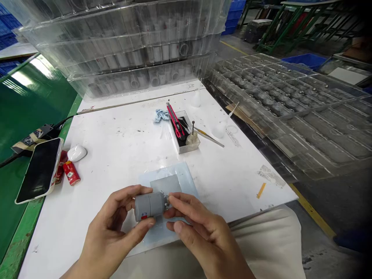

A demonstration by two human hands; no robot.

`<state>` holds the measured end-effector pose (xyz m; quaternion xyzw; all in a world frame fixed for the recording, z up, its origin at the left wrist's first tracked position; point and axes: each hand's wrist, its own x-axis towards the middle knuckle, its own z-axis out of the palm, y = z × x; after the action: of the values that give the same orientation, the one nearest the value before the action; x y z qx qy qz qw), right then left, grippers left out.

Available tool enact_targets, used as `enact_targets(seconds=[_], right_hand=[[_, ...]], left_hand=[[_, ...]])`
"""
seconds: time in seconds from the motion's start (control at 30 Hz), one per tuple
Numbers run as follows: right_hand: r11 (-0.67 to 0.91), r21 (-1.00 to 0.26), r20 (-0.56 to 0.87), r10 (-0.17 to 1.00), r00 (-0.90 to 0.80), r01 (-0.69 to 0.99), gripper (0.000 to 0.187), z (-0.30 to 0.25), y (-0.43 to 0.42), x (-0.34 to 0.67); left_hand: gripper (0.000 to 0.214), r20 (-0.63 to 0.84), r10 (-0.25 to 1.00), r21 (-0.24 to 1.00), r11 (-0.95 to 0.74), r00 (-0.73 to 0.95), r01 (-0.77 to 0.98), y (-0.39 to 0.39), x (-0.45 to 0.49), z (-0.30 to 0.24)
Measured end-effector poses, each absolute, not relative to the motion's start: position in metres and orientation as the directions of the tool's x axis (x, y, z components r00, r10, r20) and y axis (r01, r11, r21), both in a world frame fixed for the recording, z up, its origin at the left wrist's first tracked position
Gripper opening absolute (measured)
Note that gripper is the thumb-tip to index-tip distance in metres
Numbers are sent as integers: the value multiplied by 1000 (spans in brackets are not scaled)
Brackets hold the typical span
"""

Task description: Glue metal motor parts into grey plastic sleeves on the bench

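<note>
A grey cylindrical part [150, 205] with a red mark and blue writing on its side lies sideways in my left hand [113, 224]. The left thumb presses its lower side and the fingers go round behind its left end. Small metal pins stick out of the right end of the cylinder. My right hand [200, 228] has its index and middle fingertips against that end, while its thumb stays apart, below them. Beneath the cylinder are a grey square pad [165, 184] and a light blue sheet [186, 176] on the white table [116, 155].
A small tray [177, 145] holds a red utility knife [176, 122] and a small bottle [192, 138]; tweezers [210, 137] lie alongside. Phone [40, 166], earbud case [76, 153] and red battery-like cylinder [71, 173] sit left. Stacked clear trays [116, 58] stand behind, more trays [290, 97] right.
</note>
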<state>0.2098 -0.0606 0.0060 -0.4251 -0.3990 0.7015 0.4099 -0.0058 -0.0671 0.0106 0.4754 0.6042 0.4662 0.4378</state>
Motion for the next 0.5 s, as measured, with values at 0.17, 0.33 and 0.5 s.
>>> enact_targets(seconds=[0.17,0.33,0.5], right_hand=[[-536,-794,-451,835,-315,-286,50,14,-54,208],[-548,-831,-493,806,-328,-97,52,22,-44,213],[-105,-923,-245,902,-355,371,45,21,-43,211]], left_hand=[[47,-144,976,966,174,-161,191,-53,-1,22],[41,-233,972,900,225,-24,373,-31,-6,26],[42,-181,977,871,105,115,479,-24,-15,21]])
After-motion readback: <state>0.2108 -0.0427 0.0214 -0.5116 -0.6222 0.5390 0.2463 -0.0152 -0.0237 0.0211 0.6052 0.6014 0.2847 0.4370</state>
